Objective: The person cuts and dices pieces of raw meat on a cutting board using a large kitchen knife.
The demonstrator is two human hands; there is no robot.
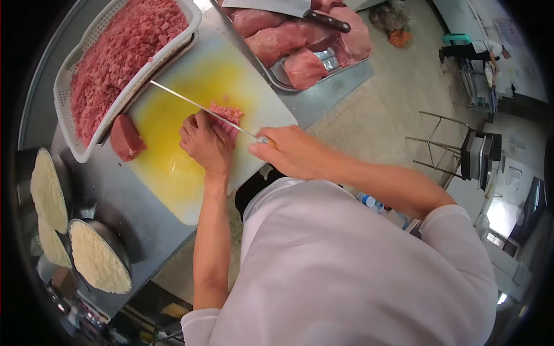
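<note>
- On the cutting board (170, 202), toward its R. side: meat strips (230, 132), part-cut, w/ diced bits (228, 111) just beyond the blade.
- Technique, insp.'s judgement: keep strips bundled & square to the blade; draw long, even strokes, full depth to the board; match cube size. L. fingertips shd. stay tucked, knuckles guiding; feed back a little per cut. Wet board = slip risk, so grip firm, no rushing.
- L. hand (206, 144): fingers bent, bunched close tog., clasping the meat strips from above, nr. the blade. Fingertips partly hidden; exact gap to edge can't be told.
- R. hand (284, 151): fingers wrapped round the handle of the long knife (187, 99), clenched; handle mostly covered by the hand. Blade runs across the strips, tip pointing to the basket.
- Adj. items: raw meat chunk (126, 139) at board's L. edge, untouched by either hand; white basket (63, 109) beyond it, heaped w/ diced meat (127, 63).
- Far side: metal tray (279, 81) w/ large cuts (271, 44), cleaver (327, 21) lying on top.
</note>
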